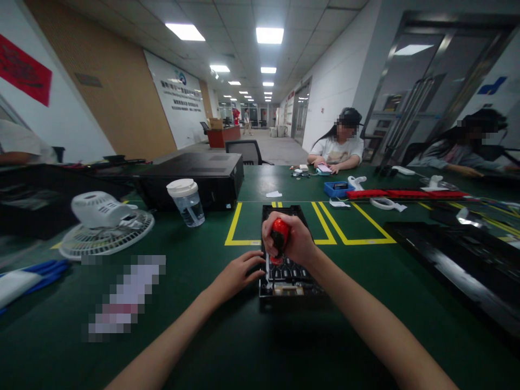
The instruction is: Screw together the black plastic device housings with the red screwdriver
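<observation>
A black open device chassis (284, 216) lies on the green table in front of me, its near end showing a grid of parts. My right hand (293, 238) is closed round the red handle of a screwdriver (279, 237), held upright with its tip down in the chassis. My left hand (242, 271) rests at the chassis's left edge, fingers spread against its side and holding nothing.
A white desk fan (103, 223) and a lidded clear cup (187, 201) stand at left by a black case (203, 176). Yellow tape lines (325, 227) mark the table. A black panel (459, 260) lies at right. A blue tray (338, 188), red strips and two seated people are beyond.
</observation>
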`<act>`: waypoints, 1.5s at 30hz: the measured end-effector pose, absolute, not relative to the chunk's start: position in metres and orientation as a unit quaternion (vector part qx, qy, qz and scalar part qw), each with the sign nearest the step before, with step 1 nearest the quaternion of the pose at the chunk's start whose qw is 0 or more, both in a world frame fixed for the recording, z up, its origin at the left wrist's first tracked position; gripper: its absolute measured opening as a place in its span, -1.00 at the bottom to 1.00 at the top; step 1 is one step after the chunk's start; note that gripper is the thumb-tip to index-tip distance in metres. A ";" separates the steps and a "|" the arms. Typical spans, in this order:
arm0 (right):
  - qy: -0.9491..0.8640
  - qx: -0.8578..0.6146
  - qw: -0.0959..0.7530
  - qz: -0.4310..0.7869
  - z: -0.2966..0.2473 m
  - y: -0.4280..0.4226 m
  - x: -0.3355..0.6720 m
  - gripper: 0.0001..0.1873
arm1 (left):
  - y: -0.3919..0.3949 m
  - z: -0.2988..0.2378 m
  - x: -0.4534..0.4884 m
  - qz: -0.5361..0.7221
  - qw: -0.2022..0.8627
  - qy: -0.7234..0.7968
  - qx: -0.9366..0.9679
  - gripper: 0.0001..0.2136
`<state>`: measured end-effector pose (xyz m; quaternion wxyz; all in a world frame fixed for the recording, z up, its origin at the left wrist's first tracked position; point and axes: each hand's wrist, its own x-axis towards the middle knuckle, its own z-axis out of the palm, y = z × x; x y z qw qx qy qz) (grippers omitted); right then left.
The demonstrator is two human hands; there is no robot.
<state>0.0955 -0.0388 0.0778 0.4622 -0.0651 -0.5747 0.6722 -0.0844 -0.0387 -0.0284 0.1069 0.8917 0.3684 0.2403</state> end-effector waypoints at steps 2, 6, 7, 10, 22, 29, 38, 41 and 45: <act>-0.572 -0.064 0.454 0.680 0.078 -0.039 0.095 -0.65 | -0.039 -0.028 -0.084 0.241 0.109 0.367 0.892 -0.75; -0.579 -0.062 0.442 0.682 0.080 -0.040 0.095 -0.68 | -0.040 -0.026 -0.084 0.241 0.113 0.366 0.892 -0.75; -0.583 -0.061 0.438 0.682 0.081 -0.040 0.095 -0.69 | -0.040 -0.025 -0.084 0.241 0.114 0.366 0.892 -0.74; -0.591 -0.059 0.428 0.681 0.081 -0.041 0.095 -0.69 | -0.040 -0.024 -0.083 0.242 0.118 0.364 0.892 -0.74; -0.595 -0.066 0.429 0.676 0.082 -0.041 0.096 -0.70 | -0.039 -0.025 -0.084 0.242 0.113 0.365 0.892 -0.73; -0.599 -0.067 0.426 0.675 0.081 -0.041 0.097 -0.71 | -0.040 -0.025 -0.084 0.241 0.114 0.368 0.891 -0.75; -0.599 -0.070 0.427 0.673 0.082 -0.040 0.098 -0.75 | -0.040 -0.026 -0.084 0.237 0.113 0.366 0.893 -0.75; -0.599 -0.079 0.426 0.673 0.083 -0.039 0.098 -0.76 | -0.040 -0.025 -0.084 0.234 0.114 0.368 0.893 -0.76; -0.602 -0.080 0.423 0.672 0.084 -0.039 0.099 -0.77 | -0.040 -0.024 -0.085 0.236 0.116 0.367 0.892 -0.74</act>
